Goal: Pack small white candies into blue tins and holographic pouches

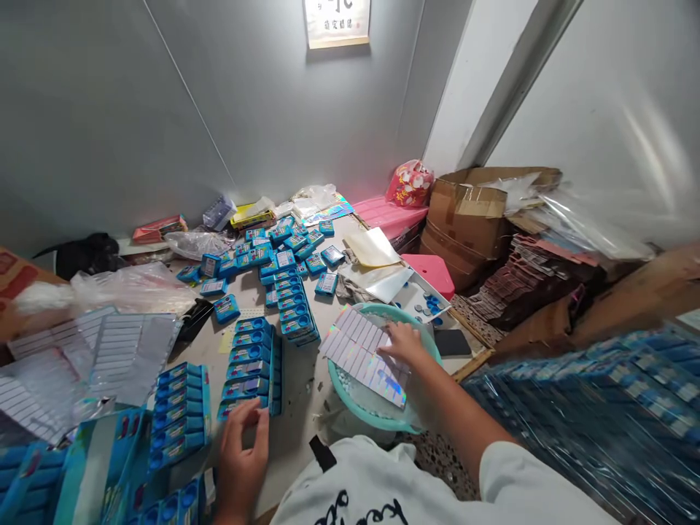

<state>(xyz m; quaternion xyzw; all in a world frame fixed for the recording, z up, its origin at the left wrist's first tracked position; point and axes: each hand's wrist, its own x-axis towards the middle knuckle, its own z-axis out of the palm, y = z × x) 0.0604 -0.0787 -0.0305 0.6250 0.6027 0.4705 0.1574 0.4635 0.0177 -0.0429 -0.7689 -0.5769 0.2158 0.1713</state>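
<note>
My left hand [244, 446] is at the near end of a row of blue boxes [254, 357]. Its thumb and index finger curl toward each other, with their tips almost meeting. Whether something small is between them I cannot make out. With bent fingers my right hand [405, 343] grips the right part of a white sticker sheet [355, 343], divided into strips with shiny rainbow edges. That sheet lies across a teal basin [340, 390] holding small whitish pieces. Another stack of blue boxes [295, 306] stands just beyond, between the hands.
Loose blue boxes [284, 259] are heaped at the back of the table. More sticker sheets [128, 350] and plastic bags lie left. Beyond the basin are a white tray [421, 299] with blue round pieces and a pink stool [429, 273]. Cardboard boxes [464, 226] and wrapped blue stacks [596, 408] stand right.
</note>
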